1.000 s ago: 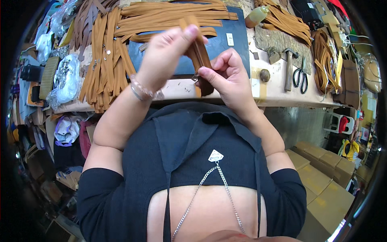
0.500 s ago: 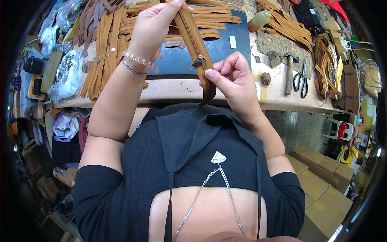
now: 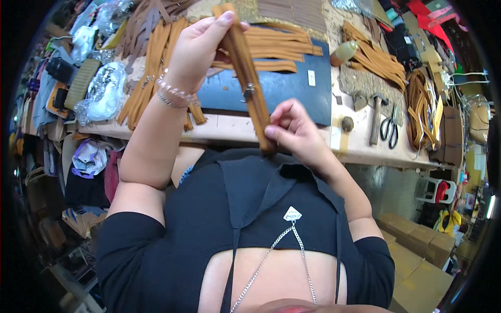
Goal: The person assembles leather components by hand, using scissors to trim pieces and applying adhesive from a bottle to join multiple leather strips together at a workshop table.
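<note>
A brown zipper (image 3: 241, 60) is stretched between my two hands, tilted from upper left to lower right. My left hand (image 3: 209, 39) pinches it near its upper end, thumb on the tape. Lower down, my right hand (image 3: 295, 129) grips the other end between thumb and bent fingers. A dark metal slider sits on the teeth about midway, touched by neither hand. Beyond the zipper lies a dark blue board (image 3: 313, 99), with more brown zippers (image 3: 282, 44) across it. Another bunch of brown zippers (image 3: 151, 78) lies left of my left wrist.
Right of the board are a squeeze bottle (image 3: 344, 53), a hammer (image 3: 377, 117), black-handled scissors (image 3: 389, 130) and a round dark lump (image 3: 347, 123). A coiled brown bundle (image 3: 419, 109) lies farther right. Plastic-wrapped items (image 3: 107, 91) crowd the left side. Cardboard boxes (image 3: 417, 240) stand at lower right.
My right hand has moved down along the zipper, toward its lower end. The slider now sits clear of my right fingers. The whole view has shifted slightly.
</note>
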`<state>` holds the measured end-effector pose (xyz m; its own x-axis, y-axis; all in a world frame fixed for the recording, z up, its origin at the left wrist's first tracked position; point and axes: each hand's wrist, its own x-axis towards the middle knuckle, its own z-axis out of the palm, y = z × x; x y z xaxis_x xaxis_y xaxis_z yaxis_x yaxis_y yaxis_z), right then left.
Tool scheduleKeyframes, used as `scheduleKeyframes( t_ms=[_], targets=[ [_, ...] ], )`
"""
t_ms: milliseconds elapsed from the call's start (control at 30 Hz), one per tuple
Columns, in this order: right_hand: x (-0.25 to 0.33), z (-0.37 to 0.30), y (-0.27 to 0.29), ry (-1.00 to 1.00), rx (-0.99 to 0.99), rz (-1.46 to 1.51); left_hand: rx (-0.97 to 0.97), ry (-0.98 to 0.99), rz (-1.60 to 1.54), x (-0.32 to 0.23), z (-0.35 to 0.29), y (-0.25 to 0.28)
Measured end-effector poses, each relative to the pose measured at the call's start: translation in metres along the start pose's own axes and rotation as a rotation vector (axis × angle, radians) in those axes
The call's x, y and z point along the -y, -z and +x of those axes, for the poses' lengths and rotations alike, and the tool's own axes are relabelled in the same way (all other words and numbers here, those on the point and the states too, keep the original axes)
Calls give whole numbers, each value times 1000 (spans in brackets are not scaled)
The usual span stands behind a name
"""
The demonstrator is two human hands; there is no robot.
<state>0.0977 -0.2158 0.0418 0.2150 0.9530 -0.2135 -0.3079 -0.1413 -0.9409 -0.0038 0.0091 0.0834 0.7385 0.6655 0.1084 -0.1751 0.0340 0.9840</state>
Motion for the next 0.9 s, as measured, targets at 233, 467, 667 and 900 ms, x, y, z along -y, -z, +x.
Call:
scheduleKeyframes(
  t_ms=[233, 467, 667, 900],
  targets=[
    [56, -13, -27, 411, 524, -709, -265, 121, 421, -3, 44, 116],
    [106, -76, -120, 185, 895, 606, -183, 379, 1500, 77, 53, 162],
    [73, -74, -156, 882, 506, 942, -171, 283, 1641, 136, -17, 122],
    [80, -59, -82, 786, 1009, 448, -183, 139, 1602, 146, -41, 161]
  ],
)
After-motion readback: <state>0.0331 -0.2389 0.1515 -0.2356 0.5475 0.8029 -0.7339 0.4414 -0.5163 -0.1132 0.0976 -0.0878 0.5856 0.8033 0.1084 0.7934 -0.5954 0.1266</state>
